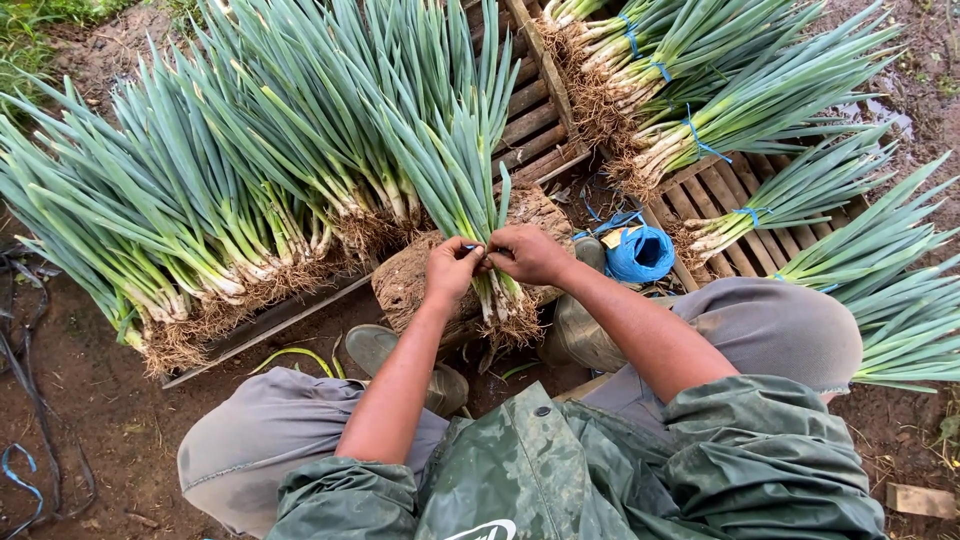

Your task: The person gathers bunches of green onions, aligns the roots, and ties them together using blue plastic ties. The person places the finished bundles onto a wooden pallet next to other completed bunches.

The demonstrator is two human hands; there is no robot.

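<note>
**Mia:** What are the two hands doing?

**Ben:** The left hand (452, 268) and the right hand (528, 253) meet in the middle of the frame. Both have their fingers curled in tight. They pinch a thin blue string (470, 247) where it crosses a bunch of long green onions with white stems and brown hairy roots (470, 190).

**Mia:** Which way does that bunch point?

**Ben:** It runs up and down the frame. The green tips point to the top. The roots hang at the bottom, near the person's knees.

**Mia:** What is under it?

**Ben:** A round brown wood stump (405, 280). The bunch lies on top of it.

**Mia:** What is close by?

**Ben:** A ball of blue string (640, 254) sits just right of the right hand. A big pile of loose green onions (200, 190) fills the left side and almost touches the bunch. Tied bunches of green onions (700, 110) lie on a brown slatted wood pallet (725, 195) at the upper right.

**Mia:** Is there room to move?

**Ben:** Not much. Onions crowd both sides. The muddy brown ground (90, 380) at the lower left is the most open spot.
</note>
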